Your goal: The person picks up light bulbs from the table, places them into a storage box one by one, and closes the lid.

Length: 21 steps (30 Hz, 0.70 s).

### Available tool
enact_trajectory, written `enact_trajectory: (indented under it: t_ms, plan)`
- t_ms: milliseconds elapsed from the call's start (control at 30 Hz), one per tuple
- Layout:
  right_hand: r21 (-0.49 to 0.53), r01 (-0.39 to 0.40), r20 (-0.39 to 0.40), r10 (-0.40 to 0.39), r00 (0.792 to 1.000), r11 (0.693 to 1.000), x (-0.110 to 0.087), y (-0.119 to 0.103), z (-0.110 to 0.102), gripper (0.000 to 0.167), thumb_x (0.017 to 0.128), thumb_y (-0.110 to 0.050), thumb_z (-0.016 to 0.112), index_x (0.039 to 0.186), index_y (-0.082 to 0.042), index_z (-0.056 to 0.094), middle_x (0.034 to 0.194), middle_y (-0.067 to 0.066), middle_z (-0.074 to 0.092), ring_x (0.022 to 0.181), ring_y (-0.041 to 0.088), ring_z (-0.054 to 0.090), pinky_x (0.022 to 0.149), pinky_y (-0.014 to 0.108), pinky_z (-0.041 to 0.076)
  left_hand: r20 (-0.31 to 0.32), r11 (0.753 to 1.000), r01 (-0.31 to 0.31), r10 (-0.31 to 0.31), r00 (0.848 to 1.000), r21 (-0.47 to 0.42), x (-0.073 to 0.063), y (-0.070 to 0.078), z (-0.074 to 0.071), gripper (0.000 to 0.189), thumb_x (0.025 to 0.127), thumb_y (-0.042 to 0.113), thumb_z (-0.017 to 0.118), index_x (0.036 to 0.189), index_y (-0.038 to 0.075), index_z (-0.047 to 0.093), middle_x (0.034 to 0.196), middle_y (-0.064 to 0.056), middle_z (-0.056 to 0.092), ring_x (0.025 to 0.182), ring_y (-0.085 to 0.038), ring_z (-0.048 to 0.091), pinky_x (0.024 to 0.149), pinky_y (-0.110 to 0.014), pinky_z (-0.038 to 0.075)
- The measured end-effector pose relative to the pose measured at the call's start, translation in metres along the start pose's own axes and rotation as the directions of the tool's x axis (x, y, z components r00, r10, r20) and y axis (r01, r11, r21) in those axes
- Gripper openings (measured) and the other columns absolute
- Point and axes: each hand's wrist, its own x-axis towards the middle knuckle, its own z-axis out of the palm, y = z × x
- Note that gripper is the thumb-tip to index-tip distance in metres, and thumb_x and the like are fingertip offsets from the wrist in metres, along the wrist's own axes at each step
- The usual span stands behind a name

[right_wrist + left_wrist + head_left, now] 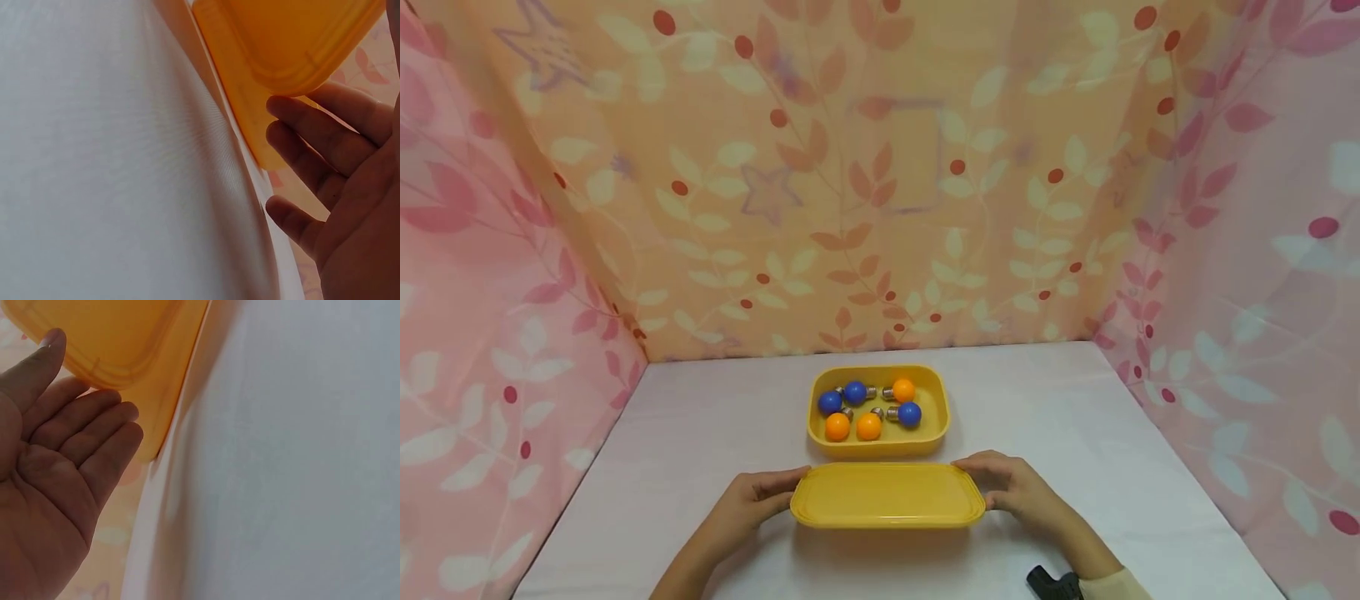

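Observation:
Between both hands is a yellow plastic lid (887, 496), raised off the white cloth and tilted, with a shadow beneath. At its left end my left hand (741, 510) pinches the rim; the left wrist view shows the thumb on one face and fingers (103, 415) behind. My right hand (1018, 492) grips the other end, fingertips at the lid's rounded corner in the right wrist view, the thumb hidden there. Just beyond the lid sits a yellow box (880, 451) without a cover. Inside lie blue bulbs (855, 392) and orange bulbs (868, 427) with metal screw bases.
White cloth (700, 417) covers the table. Patterned fabric (880, 250) rises behind it, with pink leafy fabric (1225, 333) along both sides. A black object (1054, 585) shows by the right wrist, next to a pale sleeve (1116, 586).

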Motion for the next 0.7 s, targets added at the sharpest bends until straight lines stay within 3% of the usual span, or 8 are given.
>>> enact_trajectory:
  t_ms: [200,333,533,700]
  plan:
    - [0.043,0.067,-0.030,-0.066,0.997,0.997,0.003,0.004,0.002,0.052,0.095,-0.041,0.069,0.136,-0.009,0.066,0.134,0.006,0.069,0.126,0.020,0.062,0.109,0.026,0.047,-0.092,1.000,-0.012,0.010,0.996,-0.022,-0.002,0.004,0.003,0.045,0.096,0.032,0.073,0.136,0.013,0.067,0.134,-0.007,0.069,0.119,-0.007,0.066,0.098,-0.024,0.057]
    - [0.093,0.005,-0.001,-0.005,1.000,0.996,0.002,0.002,0.002,0.044,0.097,-0.028,0.069,0.138,-0.011,0.065,0.135,0.006,0.068,0.126,0.017,0.062,0.107,0.024,0.049,-0.185,0.998,-0.014,0.002,0.983,-0.067,-0.002,0.006,0.010,0.040,0.096,0.028,0.073,0.132,0.009,0.069,0.131,-0.008,0.071,0.116,-0.009,0.068,0.097,-0.023,0.057]
    - [0.122,-0.075,-0.024,0.079,0.997,0.990,0.004,-0.003,0.003,0.034,0.101,-0.015,0.065,0.134,-0.011,0.068,0.133,0.008,0.069,0.121,0.011,0.065,0.102,0.022,0.053,-0.320,0.994,-0.052,0.020,0.947,-0.091,0.000,0.009,0.020,0.030,0.096,0.020,0.072,0.124,0.007,0.073,0.124,-0.008,0.074,0.109,-0.012,0.071,0.091,-0.022,0.059]
    - [0.101,-0.022,-0.053,0.028,0.998,0.995,0.004,-0.003,0.004,0.030,0.103,-0.013,0.061,0.132,-0.009,0.070,0.127,0.009,0.072,0.115,0.012,0.068,0.095,0.023,0.057,-0.400,0.998,-0.030,0.006,0.916,-0.054,0.001,0.008,0.027,0.022,0.094,0.014,0.075,0.115,0.014,0.077,0.116,-0.001,0.076,0.106,-0.012,0.071,0.089,-0.020,0.059]
